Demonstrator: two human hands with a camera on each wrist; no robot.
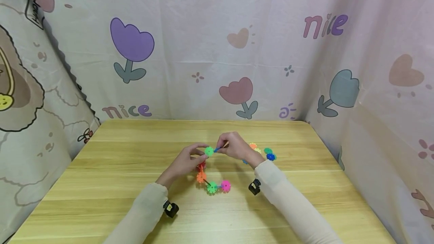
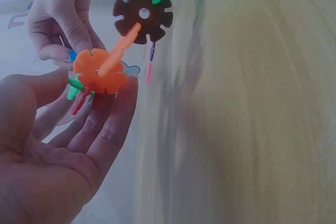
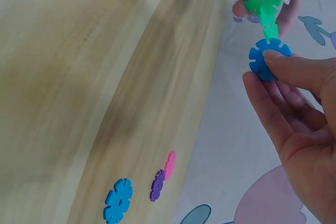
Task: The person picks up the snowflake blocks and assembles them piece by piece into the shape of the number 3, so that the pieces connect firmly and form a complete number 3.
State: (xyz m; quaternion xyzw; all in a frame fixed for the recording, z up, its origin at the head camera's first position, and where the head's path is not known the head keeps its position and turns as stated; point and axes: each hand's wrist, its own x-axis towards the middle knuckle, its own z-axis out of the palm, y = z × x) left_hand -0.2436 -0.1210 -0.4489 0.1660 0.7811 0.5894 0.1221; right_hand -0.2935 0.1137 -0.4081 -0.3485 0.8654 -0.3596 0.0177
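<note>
A chain of notched plastic snowflake discs hangs from my left hand [image 1: 184, 161]. Thumb and fingers of that hand hold its upper end, near a bright green disc [image 1: 208, 151]. Below come a red disc [image 1: 201, 165], an orange disc [image 1: 201, 177], a dark brown disc [image 2: 143, 14], another green disc [image 1: 211, 187] and a pink disc [image 1: 225, 186]. My right hand [image 1: 235, 146] pinches a blue disc [image 3: 262, 59] between thumb and fingers. Its edge meets a green disc [image 3: 269, 24] seen edge-on; how deep the slots engage I cannot tell.
Loose discs lie on the wooden table [image 1: 101, 183] beyond the right forearm: orange [image 1: 252, 146], green [image 1: 268, 150] and dark blue [image 1: 270, 156] among them. A lighter blue disc [image 3: 118, 201] and a purple one [image 3: 157, 185] also lie there. A printed curtain [image 1: 190, 40] borders the table.
</note>
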